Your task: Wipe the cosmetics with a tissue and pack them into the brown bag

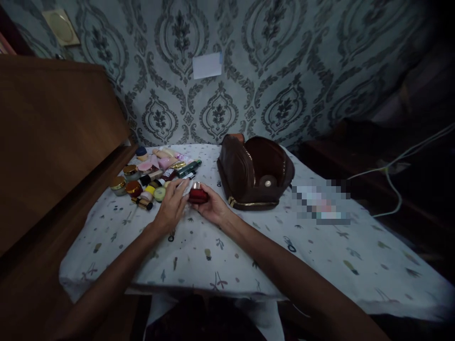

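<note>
A dark red glossy cosmetic container (198,194) with a silvery part on top is gripped by my right hand (214,207), fingers curled round its right side. My left hand (172,204) is closed on a thin white wipe (185,188), pressed against the container's left side. Just beyond and left of my hands lie cosmetics: a yellow-green round jar (159,194), a small black-and-gold tube (142,203), a red jar with a gold lid (133,188) and a dark green bottle (188,168). To their right, an open brown leather bag (254,175) stands with its zip undone.
A white patterned cloth covers the table (206,265). A wooden cabinet (57,151) borders it on the left, and a papered wall (220,109) stands behind. Right of the bag lies a blurred-out flat item (323,201); a white cable (400,189) hangs at the right edge.
</note>
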Demonstrator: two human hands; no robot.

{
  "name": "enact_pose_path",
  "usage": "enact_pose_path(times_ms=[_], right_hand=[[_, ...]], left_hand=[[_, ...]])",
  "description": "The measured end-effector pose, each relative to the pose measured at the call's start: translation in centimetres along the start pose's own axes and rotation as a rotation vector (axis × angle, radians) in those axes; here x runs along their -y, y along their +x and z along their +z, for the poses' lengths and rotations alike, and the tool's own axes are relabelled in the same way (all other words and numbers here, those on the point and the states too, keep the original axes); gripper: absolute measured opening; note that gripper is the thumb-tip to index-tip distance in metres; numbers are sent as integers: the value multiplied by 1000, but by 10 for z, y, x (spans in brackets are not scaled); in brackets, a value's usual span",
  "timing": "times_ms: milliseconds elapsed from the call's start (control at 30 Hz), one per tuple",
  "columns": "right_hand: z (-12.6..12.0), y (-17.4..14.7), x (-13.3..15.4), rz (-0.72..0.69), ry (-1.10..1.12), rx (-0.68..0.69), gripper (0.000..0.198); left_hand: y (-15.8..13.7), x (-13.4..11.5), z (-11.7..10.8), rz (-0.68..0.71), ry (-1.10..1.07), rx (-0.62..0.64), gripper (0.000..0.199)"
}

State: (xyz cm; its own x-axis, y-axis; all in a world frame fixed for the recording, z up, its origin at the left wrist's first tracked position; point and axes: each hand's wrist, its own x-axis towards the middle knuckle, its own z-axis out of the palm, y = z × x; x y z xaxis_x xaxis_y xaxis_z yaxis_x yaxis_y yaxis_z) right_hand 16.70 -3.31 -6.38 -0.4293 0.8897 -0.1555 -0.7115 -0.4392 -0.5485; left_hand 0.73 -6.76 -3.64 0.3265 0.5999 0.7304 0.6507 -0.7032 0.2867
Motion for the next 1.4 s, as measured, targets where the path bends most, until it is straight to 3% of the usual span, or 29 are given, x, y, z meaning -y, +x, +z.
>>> enact_pose_path(times_ms=[133,233,467,633,833,1000,1167,1267,1400], right_hand=[[-2,0,2,9,52,80,30],[-5,2,1,0,70,109,36],[-12,8,-1,-10,111,96,32],[-14,8,-1,-5,63,86,29],[-15,7,-2,29,10,100,33],[-15,9,0,-32,21,84,32],[-16,9,1,-45,-28,94,30],[-15,7,-1,-38,-48,91,32],[-11,6,-2,-67,-80,123,39]], left_hand=[[7,1,5,-142,-6,-124,40],[6,2,10,-141,8,-169,37],[-5,14,20,84,72,-3,21],[-5,13,18,125,1,23,19],[2,15,11,-20,-16,-73,15],[1,12,7,-94,-96,20,15],[-1,8,6,-198,-313,113,15],[0,10,3,-316,-370,70,17],[0,17,-2,-424,-282,-18,20]])
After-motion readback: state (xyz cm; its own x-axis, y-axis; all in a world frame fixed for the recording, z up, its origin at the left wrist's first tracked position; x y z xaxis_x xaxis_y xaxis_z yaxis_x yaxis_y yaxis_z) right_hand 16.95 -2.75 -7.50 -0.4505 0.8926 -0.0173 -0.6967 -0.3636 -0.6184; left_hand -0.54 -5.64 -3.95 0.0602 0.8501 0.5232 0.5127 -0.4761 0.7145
